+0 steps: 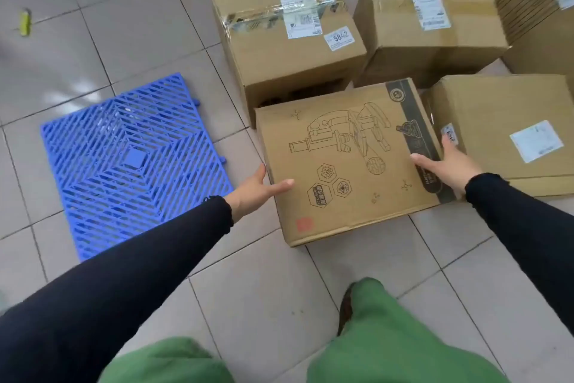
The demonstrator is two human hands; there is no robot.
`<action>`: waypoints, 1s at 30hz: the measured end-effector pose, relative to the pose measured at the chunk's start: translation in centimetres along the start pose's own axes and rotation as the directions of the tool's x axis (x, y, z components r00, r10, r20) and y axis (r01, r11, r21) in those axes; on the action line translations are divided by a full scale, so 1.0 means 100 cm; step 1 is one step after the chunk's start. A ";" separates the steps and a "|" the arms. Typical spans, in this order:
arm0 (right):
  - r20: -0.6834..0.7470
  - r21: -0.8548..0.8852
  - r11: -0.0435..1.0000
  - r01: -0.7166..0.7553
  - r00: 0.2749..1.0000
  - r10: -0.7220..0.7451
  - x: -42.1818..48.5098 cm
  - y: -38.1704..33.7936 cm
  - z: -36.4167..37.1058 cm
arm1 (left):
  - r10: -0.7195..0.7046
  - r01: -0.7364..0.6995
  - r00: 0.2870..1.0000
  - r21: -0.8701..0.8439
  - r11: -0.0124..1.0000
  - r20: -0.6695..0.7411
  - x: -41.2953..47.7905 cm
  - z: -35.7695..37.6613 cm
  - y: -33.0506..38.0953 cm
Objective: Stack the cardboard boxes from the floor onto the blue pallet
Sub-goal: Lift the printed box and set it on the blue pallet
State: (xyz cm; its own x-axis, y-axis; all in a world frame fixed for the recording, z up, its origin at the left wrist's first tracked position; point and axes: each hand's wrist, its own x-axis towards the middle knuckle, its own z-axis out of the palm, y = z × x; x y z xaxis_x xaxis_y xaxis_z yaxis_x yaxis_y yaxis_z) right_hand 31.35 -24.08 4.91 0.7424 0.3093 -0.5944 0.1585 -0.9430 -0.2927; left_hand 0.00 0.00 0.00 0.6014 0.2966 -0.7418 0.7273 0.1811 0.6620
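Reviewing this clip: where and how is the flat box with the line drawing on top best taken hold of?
By its two short side edges, one of the hands on each. The printed box lies flat and wide on the floor, too broad for one hand. The left hand already meets its left edge and the right hand its right edge, beside the neighbouring box. Probably hook fingers under, then lift.

Glossy pale grey square-tiled floor [133,25] with dark grout lines, soft light reflections, small yellow-green object [25,21] lying far left
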 end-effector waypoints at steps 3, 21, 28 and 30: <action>0.054 0.099 0.995 -0.001 0.999 -0.004 0.002 0.001 0.003 | 0.079 -0.073 0.995 -0.084 0.994 0.067 0.018 0.004 -0.010; 0.415 0.159 0.946 0.283 0.850 -0.324 -0.108 -0.104 0.082 | 0.056 -0.113 0.965 -0.214 0.970 -0.255 -0.147 -0.148 -0.081; 0.525 0.162 0.889 0.428 0.726 -0.445 -0.126 -0.177 0.163 | -0.071 -0.125 0.859 -0.343 0.931 -0.507 -0.184 -0.234 -0.142; 0.543 0.195 0.860 0.472 0.678 -0.496 -0.126 -0.206 0.178 | -0.077 -0.145 0.836 -0.353 0.925 -0.544 -0.194 -0.254 -0.155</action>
State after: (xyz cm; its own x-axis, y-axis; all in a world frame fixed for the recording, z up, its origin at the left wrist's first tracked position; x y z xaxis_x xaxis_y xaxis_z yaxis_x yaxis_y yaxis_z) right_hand 7.14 -6.32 5.10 0.0717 0.7438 -0.6645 0.3596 -0.6407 -0.6784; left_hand -31.32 15.30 6.84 0.2672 0.7438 -0.6127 0.4688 0.4552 0.7570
